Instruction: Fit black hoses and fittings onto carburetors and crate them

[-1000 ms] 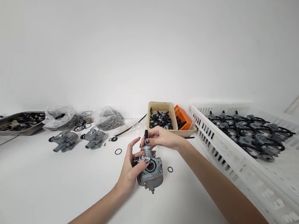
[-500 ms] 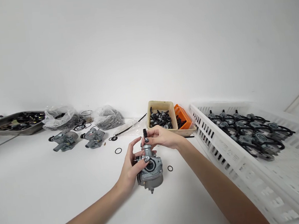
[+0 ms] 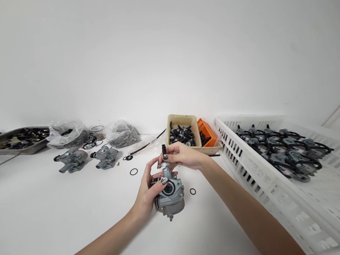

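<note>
My left hand (image 3: 148,187) is closed around a grey metal carburetor (image 3: 173,202), its thumb lying by the round bore on the near face. The carburetor is held upright over the white table. At its top, my right hand (image 3: 180,157) pinches a carburetor cap (image 3: 165,164) with a black rubber boot (image 3: 164,148) sticking up from it. The cap sits at the mouth of the carburetor's neck; whether it is seated there I cannot tell. Some right fingertips are hidden behind the neck. A black O-ring (image 3: 192,191) lies on the table just right of the carburetor.
Two more carburetors (image 3: 105,157) stand at left, near a second O-ring (image 3: 133,171). Behind are plastic bags of small parts (image 3: 121,133), a metal tray (image 3: 36,148), a cream bin (image 3: 198,131) and an orange basket (image 3: 207,129). A white crate (image 3: 251,168) with several carburetors fills the right.
The carburetor and both hands appear very slightly further left. My right fingers have shifted a little on the cap, which now shows a bit more of its metal.
</note>
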A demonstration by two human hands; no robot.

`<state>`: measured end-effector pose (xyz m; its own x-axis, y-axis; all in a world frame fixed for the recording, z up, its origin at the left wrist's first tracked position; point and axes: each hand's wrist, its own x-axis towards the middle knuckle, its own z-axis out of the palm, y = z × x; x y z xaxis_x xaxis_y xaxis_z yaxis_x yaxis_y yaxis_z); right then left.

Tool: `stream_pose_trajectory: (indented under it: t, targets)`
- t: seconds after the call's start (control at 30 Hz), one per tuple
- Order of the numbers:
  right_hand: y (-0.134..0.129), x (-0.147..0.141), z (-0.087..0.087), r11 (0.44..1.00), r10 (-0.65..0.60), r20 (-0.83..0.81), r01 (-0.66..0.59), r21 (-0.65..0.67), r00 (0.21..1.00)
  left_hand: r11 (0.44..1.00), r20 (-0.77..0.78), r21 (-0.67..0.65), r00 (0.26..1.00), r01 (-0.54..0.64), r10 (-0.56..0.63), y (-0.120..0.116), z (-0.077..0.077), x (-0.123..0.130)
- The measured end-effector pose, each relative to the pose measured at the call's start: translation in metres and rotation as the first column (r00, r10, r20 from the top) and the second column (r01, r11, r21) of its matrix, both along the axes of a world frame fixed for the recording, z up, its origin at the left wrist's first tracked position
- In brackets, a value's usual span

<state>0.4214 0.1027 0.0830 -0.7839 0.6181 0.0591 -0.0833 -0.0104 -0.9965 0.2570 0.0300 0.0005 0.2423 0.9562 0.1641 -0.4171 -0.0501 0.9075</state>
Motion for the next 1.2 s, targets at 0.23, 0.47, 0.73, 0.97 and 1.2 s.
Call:
stream_pose_trajectory:
  t: [0.23,0.47,0.73,0.97,1.2]
  targets:
    - [0.004,-0.005,-0.007,0.963,-0.022,-0.013,0.018,-0.268,1.0,1.0,-0.002,0.013,1.0,-0.007,0.007,-0.001,0.002,0.0]
    - [0.003,-0.008,-0.007,0.944,-0.076,0.018,0.078,-0.32,0.997,1.0,0.042,-0.01,0.999,-0.016,0.016,-0.003,0.006,0.001]
    - [0.003,-0.008,-0.006,0.955,-0.056,-0.009,0.051,-0.291,0.998,0.999,0.076,-0.036,0.997,-0.019,0.022,-0.002,0.006,0.002]
    - [0.003,-0.01,-0.007,0.932,-0.081,0.011,0.079,-0.354,0.997,0.999,0.074,-0.044,0.997,-0.027,0.03,-0.004,0.01,0.003]
    - [-0.001,-0.012,-0.002,0.905,-0.233,0.099,0.253,-0.341,0.968,0.999,-0.004,-0.018,0.999,-0.043,0.043,-0.004,0.012,0.001]
